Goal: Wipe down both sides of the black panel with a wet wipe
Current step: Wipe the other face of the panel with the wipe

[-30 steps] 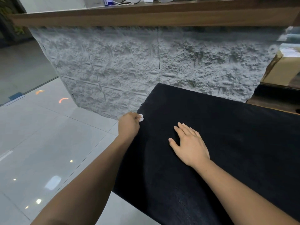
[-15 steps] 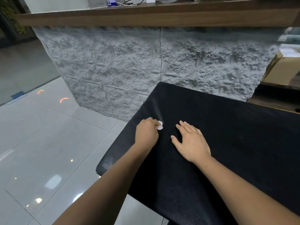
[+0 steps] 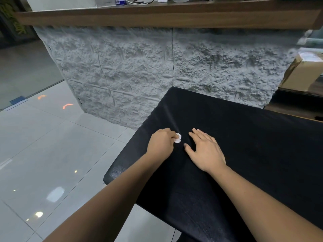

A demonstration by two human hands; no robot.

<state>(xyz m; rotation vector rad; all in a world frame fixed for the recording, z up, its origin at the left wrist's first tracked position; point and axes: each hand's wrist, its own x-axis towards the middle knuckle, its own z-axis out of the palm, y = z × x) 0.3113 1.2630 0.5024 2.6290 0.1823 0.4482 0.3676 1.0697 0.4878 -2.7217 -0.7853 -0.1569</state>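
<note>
A large black panel lies flat in front of me, its left edge hanging over the tiled floor. My left hand has its fingers curled round a small balled white wet wipe and holds it against the panel's top face. Just right of the wipe, my right hand lies flat on the panel with fingers straight and spread, palm down. A faint damp streak runs up the panel from the wipe toward the far left corner.
A rough grey stone-faced counter front stands right behind the panel, topped by a dark wooden ledge. A cardboard box sits at the far right. Glossy grey floor tiles spread to the left.
My left hand has slid the wipe from the panel's left edge rightward to just beside my right hand. The right hand has stayed flat on the panel.
</note>
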